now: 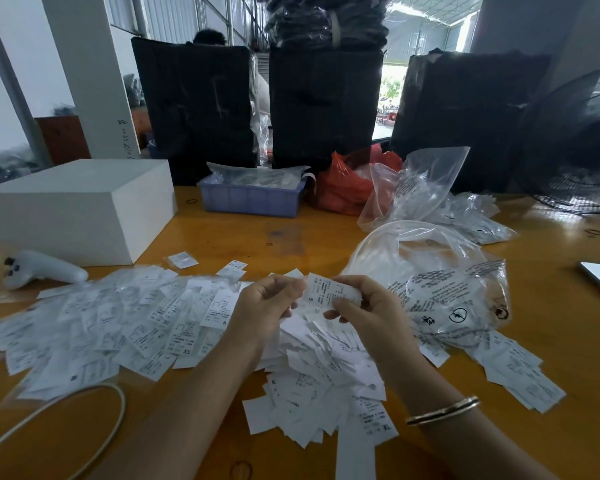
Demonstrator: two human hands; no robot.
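Loose labels (326, 375) covered the surface (257, 237) nearest you. Your left hand (267, 304) and right hand (364, 306) each pinched one S-size label (321, 292) above that pile. A slackened pinch could have dropped it among mixed sizes.

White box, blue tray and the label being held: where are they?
white box (80, 178), head view, top face.
blue tray (250, 202), head view, front wall.
held label (321, 289), head view, printed middle.
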